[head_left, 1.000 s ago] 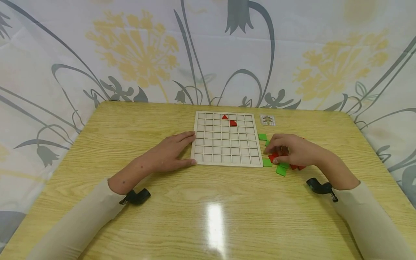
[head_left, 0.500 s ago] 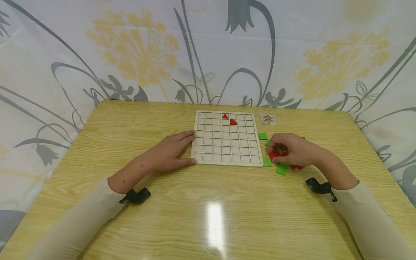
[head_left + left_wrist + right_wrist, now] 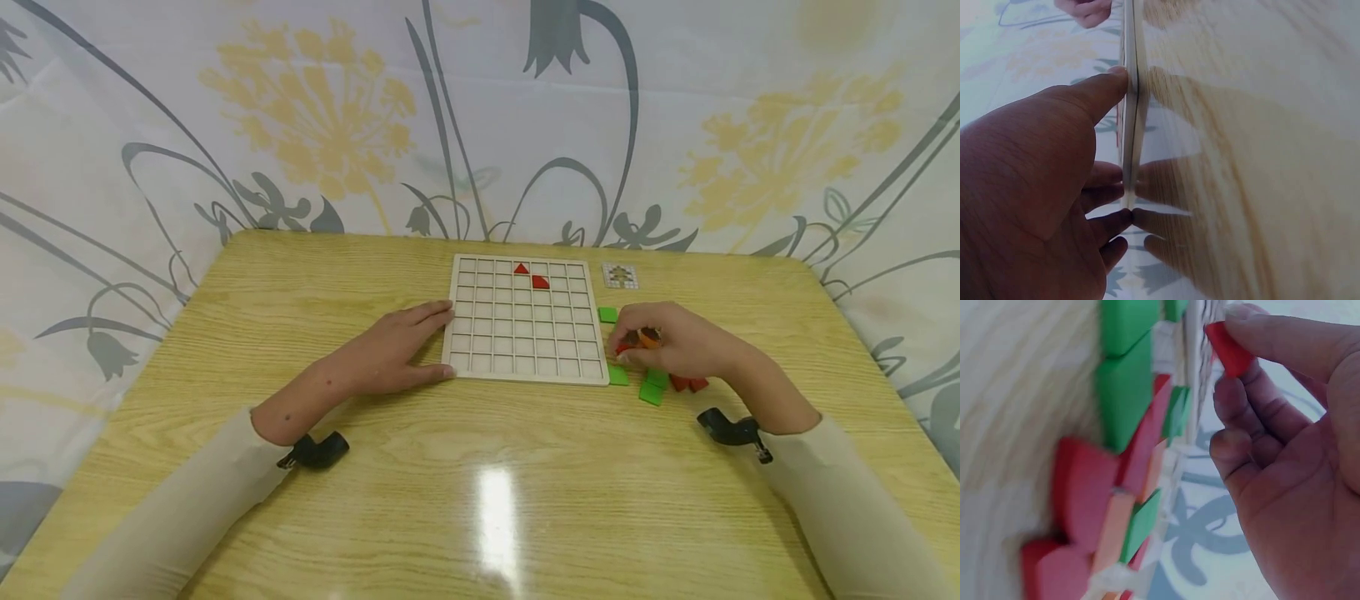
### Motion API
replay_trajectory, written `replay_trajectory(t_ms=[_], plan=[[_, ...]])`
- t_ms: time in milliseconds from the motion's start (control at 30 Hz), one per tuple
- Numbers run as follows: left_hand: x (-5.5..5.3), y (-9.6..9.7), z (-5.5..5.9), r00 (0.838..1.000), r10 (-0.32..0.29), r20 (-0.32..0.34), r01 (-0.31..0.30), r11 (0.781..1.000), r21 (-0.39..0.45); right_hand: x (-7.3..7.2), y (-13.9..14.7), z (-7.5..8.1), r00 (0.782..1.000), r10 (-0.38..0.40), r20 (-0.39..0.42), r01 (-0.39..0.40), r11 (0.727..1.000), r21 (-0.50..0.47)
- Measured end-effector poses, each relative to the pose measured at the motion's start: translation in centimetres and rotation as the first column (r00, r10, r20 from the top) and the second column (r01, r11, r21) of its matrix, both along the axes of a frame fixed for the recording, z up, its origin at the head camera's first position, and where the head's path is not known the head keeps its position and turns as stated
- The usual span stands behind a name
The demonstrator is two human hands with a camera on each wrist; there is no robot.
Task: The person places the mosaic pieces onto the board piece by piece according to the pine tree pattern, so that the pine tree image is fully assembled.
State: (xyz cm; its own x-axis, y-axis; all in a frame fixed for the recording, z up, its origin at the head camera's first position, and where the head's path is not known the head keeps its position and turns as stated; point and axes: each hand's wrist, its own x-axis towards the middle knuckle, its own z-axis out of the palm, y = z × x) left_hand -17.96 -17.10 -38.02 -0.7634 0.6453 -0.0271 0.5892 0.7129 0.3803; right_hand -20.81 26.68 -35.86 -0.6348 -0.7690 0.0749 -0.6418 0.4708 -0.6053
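A pale wooden grid board (image 3: 525,329) lies on the table. In its upper cells sit a red triangle (image 3: 521,269) and a red piece with one rounded corner (image 3: 540,282). My left hand (image 3: 390,348) touches the board's left edge with thumb and fingers extended. Over the loose pieces to the right of the board, my right hand (image 3: 681,340) pinches a small red piece (image 3: 1232,350) between thumb and fingers; its full outline is partly covered. Beneath that hand are green tiles (image 3: 651,392), red pieces (image 3: 687,383) and orange pieces, some hidden by the hand.
A small pattern card (image 3: 620,276) lies beyond the board's upper right corner. A single green tile (image 3: 607,314) lies close to the board's right edge. Behind the wooden table (image 3: 420,483) hangs a flower-printed cloth (image 3: 480,125).
My right hand has lifted slightly from the pile and now holds the red piece, uncovering an orange piece under it. The left hand and the board pieces have stayed put.
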Motion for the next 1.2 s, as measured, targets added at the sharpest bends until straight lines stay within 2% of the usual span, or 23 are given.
replay_trajectory(t_ms=[100,267,467,633,1033,1200], plan=[[0.0,0.0,0.0,1.0,0.0,0.0,0.0,1.0,-0.008,-0.2,-0.6,0.4,0.999,0.013,-0.049,-0.014,1.0,-0.009],[0.0,0.1,0.1,1.0,0.0,-0.003,0.0,1.0,-0.01,-0.3,-2.0,1.0,0.998,0.003,-0.066,-0.004,1.0,-0.021],[0.1,0.0,0.1,1.0,-0.001,0.0,0.001,1.0,-0.014,-0.6,-3.8,1.6,0.993,-0.108,-0.043,0.11,0.993,0.036],[0.0,0.0,0.1,1.0,-0.004,-0.008,0.004,1.0,-0.011,-1.0,-5.0,1.7,0.983,-0.159,-0.093,0.165,0.984,0.062],[0.1,0.1,0.1,1.0,0.002,0.005,-0.002,1.0,-0.012,-2.1,-7.5,1.0,0.984,-0.115,-0.137,0.111,0.993,-0.036],[0.1,0.1,0.2,1.0,0.009,0.001,-0.009,1.0,-0.009,-2.9,-8.9,0.9,0.977,-0.136,-0.163,0.13,0.99,-0.052]])
